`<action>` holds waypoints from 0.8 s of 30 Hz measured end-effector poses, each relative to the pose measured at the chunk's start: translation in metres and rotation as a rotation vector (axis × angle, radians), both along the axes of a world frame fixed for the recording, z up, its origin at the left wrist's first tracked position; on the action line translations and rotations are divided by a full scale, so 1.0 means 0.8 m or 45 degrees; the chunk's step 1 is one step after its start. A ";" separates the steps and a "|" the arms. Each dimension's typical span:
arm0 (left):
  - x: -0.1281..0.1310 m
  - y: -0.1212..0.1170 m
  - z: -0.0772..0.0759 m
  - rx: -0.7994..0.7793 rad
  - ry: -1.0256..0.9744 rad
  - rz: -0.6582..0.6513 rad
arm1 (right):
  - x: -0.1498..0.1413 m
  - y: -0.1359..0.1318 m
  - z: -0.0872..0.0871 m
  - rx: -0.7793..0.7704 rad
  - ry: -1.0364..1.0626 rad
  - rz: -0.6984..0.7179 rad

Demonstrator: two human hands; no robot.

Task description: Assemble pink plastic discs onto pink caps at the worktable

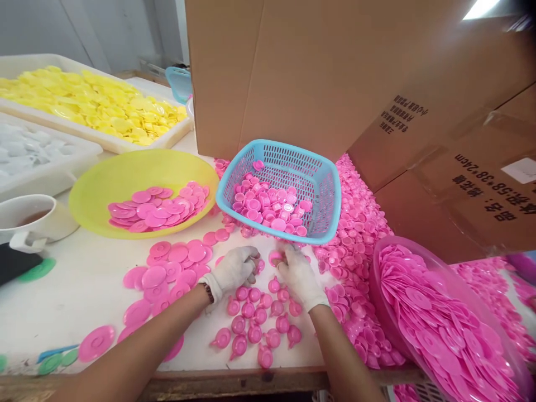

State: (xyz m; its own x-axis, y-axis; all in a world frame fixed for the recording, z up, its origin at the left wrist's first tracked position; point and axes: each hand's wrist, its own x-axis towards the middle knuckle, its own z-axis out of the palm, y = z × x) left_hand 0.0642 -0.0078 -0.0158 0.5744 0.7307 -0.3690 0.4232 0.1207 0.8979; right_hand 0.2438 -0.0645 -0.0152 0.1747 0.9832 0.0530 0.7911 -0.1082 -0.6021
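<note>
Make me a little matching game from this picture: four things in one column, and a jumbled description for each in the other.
Column one:
1. Blue basket
2. Yellow bowl
3. White mug
4. Left hand

Column two:
A. Has dark liquid inside
B. In a pale glove, with a bracelet at the wrist
C. Holds small pink pieces, in front of brown cardboard
D. Holds flat pink discs

Right pairs: 1-C, 2-D, 3-A, 4-B

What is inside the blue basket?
Small pink pieces, heaped mostly toward the near side of the basket. Anything beneath them is covered and cannot be seen.
</note>
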 end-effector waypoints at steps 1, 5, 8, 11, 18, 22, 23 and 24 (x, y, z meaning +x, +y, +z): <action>0.001 0.000 0.000 -0.074 -0.051 0.013 | -0.001 0.000 0.001 -0.033 0.122 -0.029; 0.003 0.002 -0.003 -0.256 -0.180 0.034 | -0.011 0.002 0.003 -0.306 0.828 -0.080; 0.004 0.002 -0.005 -0.270 -0.213 0.024 | -0.022 0.008 0.004 -0.423 0.998 0.004; 0.006 0.001 -0.001 -0.221 -0.157 0.034 | -0.027 0.016 0.004 -0.443 0.918 0.056; 0.013 0.000 0.004 -0.281 -0.116 0.089 | -0.016 0.027 0.002 -0.642 1.022 0.169; 0.022 0.000 -0.007 -0.195 -0.155 0.131 | -0.020 0.029 0.000 -0.574 0.874 0.071; 0.024 0.001 -0.009 -0.152 -0.156 0.146 | -0.020 0.030 0.001 -0.566 0.863 0.065; 0.026 0.001 -0.010 -0.129 -0.157 0.158 | -0.019 0.032 0.003 -0.589 0.879 0.069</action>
